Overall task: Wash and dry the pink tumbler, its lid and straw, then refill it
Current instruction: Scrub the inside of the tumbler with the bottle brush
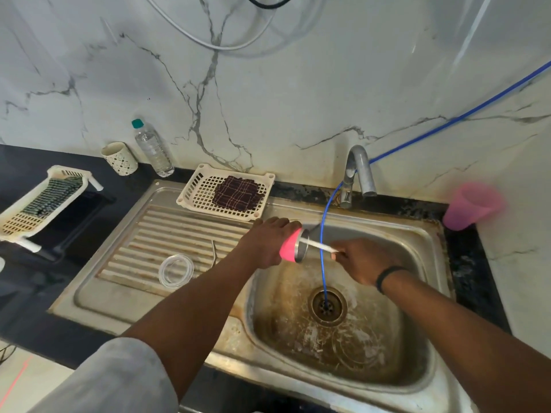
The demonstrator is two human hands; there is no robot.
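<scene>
**Holding the tumbler sideways over the sink basin**

Gripping the pink tumbler with a steel rim (290, 248) round its body, the left hand (268, 241) has its fingers curled about it and holds it tipped on its side above the left edge of the stainless steel sink basin (387, 338), mouth turned to the right. The right hand (362, 260) pinches a white straw (317, 245) at its outer end; the other end reaches into the tumbler's mouth. A thin blue hose (323, 257) runs down just behind the straw into the drain. No writing can be read on the tumbler.

On the ribbed draining board lies a clear round lid (176, 270). Behind it a cream plastic basket (196, 192) holds a dark checked cloth (237, 193). A second cream basket (18, 222) on the dark worktop (21, 165) holds a green striped cloth (52, 195). Beside the wall stand a patterned cream cup (119, 158) and a clear plastic bottle with a green cap (152, 149); any label is unreadable. A pink plastic cup (471, 207) stands right of the steel tap (357, 171).
</scene>
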